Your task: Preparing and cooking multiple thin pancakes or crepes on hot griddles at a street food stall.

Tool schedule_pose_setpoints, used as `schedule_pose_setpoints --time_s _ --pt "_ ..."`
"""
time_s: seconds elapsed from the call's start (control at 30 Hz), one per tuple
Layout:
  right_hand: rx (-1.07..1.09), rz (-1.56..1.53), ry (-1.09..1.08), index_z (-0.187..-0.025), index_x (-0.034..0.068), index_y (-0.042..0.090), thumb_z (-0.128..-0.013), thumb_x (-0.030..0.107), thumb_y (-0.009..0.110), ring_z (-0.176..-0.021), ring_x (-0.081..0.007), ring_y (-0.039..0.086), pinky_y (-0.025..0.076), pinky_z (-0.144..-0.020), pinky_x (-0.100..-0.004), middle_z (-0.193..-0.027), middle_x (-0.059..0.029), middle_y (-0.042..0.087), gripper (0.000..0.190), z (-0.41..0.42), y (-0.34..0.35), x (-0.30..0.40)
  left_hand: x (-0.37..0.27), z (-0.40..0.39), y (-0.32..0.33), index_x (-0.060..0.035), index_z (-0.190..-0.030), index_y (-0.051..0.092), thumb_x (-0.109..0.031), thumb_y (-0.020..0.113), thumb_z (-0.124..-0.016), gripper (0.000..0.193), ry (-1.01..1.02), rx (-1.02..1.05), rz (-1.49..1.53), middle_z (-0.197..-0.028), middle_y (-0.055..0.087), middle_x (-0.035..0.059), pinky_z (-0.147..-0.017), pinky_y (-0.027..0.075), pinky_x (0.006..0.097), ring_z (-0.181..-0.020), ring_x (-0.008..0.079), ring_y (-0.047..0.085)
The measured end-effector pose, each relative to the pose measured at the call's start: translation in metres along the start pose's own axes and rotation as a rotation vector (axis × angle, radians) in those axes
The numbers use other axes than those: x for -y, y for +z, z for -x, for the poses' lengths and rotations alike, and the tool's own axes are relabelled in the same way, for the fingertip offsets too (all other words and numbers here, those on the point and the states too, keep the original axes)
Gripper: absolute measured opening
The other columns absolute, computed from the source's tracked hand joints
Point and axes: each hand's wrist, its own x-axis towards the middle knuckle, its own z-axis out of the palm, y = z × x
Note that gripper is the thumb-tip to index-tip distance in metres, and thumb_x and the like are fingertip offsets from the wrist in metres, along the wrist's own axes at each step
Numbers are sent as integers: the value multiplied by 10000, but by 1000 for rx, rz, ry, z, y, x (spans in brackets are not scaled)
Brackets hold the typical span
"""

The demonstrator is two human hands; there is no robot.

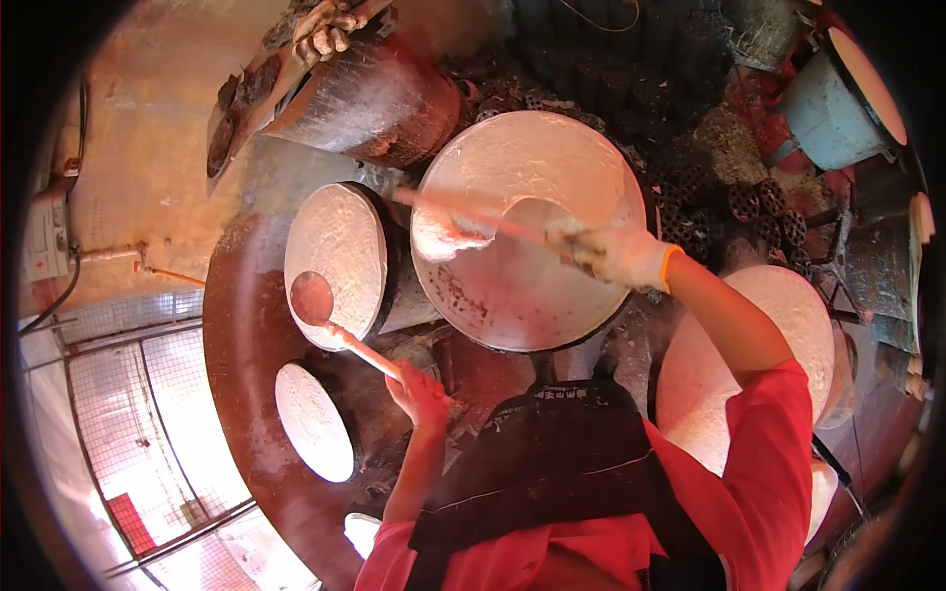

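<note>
My left hand [423, 397], bare, grips the pale handle of a ladle [312, 298] with a round bowl. That bowl hangs over a round griddle [380, 251] covered by a pale, bumpy sheet of batter [341, 236]. In a white glove with an orange cuff, my right hand [624, 257] holds a long wooden scraper [473, 210], blurred, across the large middle griddle [547, 310]. Pale batter [532, 151] coats the far part of that griddle, with a thicker white heap [447, 238] at its left. Its near part shows bare metal with brown specks.
More batter-covered griddles stand at my lower left [314, 421] and right [768, 325]. A rusty metal drum [377, 103] is beyond, beside a plank [255, 96] bearing dark lumps. Honeycomb coal briquettes [746, 201] lie at the far right, near a light-blue round stove [835, 111].
</note>
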Motion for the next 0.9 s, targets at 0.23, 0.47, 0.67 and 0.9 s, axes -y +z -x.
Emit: schedule_pose_setpoints --time_s 0.23,0.47,0.67,0.9 --pt "122 -77 13 -1329 218 484 -946 391 453 -719 -88 533 456 -656 -217 -903 -9 608 422 31 -20 -25 -3 1 4 -134 -962 383 -197 542 -911 178 4 -19 4 -591 359 -24 -327 274 221 -412 69 334" --pt "142 291 30 -1336 275 470 -938 418 459 -896 -107 588 453 -782 -230 -1086 -18 638 423 17 -27 14 -2 6 14 -131 -933 384 -197 537 -914 168 -73 -13 13 -576 346 -24 -323 270 220 -398 65 313" --pt "220 118 121 -1283 240 538 -935 457 456 -837 -118 527 440 -744 -231 -974 13 613 419 45 -53 -17 0 17 13 -142 -890 404 -172 500 -921 105 -38 -24 14 -593 318 -44 -337 230 212 -415 57 289" --pt "160 269 -109 -1267 190 562 -922 421 508 -759 -100 505 407 -649 -218 -904 13 603 419 7 -32 14 8 32 8 -122 -912 375 -194 508 -931 153 -79 -2 41 -608 366 -23 -317 283 217 -399 62 320"
